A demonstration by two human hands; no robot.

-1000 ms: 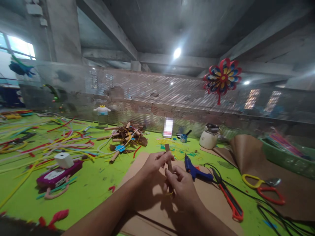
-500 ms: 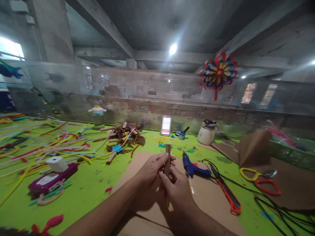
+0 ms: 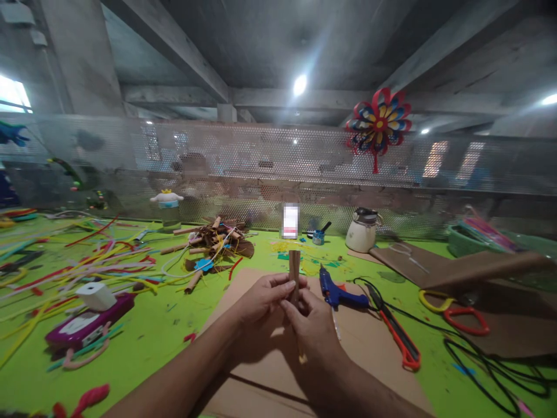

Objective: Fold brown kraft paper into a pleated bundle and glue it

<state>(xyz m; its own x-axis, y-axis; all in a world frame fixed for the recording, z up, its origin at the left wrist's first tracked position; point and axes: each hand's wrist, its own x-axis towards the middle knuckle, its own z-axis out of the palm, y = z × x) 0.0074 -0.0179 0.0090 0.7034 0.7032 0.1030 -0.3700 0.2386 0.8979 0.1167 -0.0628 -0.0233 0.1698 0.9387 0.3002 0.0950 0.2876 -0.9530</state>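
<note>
Between my two hands stands a narrow rolled strip of brown paper [image 3: 295, 264], upright, its top end rising above my fingers. My left hand [image 3: 270, 293] is closed around its upper part, with the thumb pressed along it. Just below, my right hand [image 3: 311, 319] grips it too, fingers curled and partly hidden. A thin tan end pokes out beneath the right hand. Both hands are over a sheet of brown cardboard [image 3: 365, 354]. Right of them lies a blue glue gun [image 3: 337, 290], with a red utility knife [image 3: 398, 334] beyond it.
Brown paper rolls [image 3: 217, 238] are piled at the back. Coloured pipe cleaners [image 3: 87, 261] spread over the left side near a purple power strip [image 3: 89, 325]. At right are scissors [image 3: 465, 321], black cable [image 3: 470, 366], folded brown paper [image 3: 487, 270] and a cream jug [image 3: 361, 232].
The view has shifted slightly to the right. My hands keep their hold on the paper roll with little change. The raised flap of brown paper at right has dropped lower.
</note>
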